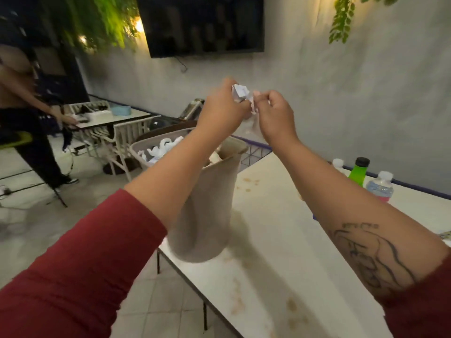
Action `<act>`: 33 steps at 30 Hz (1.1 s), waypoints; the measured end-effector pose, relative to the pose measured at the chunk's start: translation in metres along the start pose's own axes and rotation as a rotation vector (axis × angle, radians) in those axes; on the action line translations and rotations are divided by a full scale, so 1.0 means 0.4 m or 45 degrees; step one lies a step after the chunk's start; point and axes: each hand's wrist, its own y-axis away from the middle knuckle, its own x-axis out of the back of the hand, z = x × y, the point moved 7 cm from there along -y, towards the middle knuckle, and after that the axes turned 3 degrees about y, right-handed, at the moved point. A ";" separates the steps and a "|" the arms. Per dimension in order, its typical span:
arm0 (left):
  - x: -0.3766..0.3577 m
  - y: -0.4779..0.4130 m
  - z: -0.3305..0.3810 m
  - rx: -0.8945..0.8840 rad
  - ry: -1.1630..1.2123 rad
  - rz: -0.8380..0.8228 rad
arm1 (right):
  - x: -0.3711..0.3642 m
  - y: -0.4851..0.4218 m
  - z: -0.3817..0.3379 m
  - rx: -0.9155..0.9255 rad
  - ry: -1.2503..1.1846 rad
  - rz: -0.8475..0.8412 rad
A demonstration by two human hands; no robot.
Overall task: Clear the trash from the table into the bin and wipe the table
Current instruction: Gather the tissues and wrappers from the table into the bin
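Observation:
A crumpled white paper (240, 92) is raised between both hands, above a beige bin (207, 211). My left hand (219, 108) grips the main wad. My right hand (275, 115) pinches a loose end of it on the right. The bin sits at the left edge of the white table (268, 252) and holds several white paper wads (161, 147); my left forearm hides part of its rim. Brownish stains (292, 306) mark the tabletop.
A green bottle with a black cap (358, 172) and a small water bottle (380, 186) stand at the table's far right. Another person (26, 106) stands at the left beside a second table (114, 115) with white chairs. A dark TV (202, 25) hangs on the wall.

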 end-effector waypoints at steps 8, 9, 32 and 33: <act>0.117 0.030 -0.173 0.287 -0.184 -0.226 | -0.219 0.019 -0.025 -0.117 0.189 -0.468; 0.123 0.035 -0.186 0.297 -0.186 -0.247 | -0.236 0.029 -0.022 -0.122 0.261 -0.551; 0.048 0.067 -0.316 0.433 -0.762 -1.075 | -0.333 0.141 -0.014 0.336 1.440 -1.549; 0.051 0.066 -0.324 0.461 -0.732 -1.074 | -0.337 0.142 -0.014 0.352 1.466 -1.572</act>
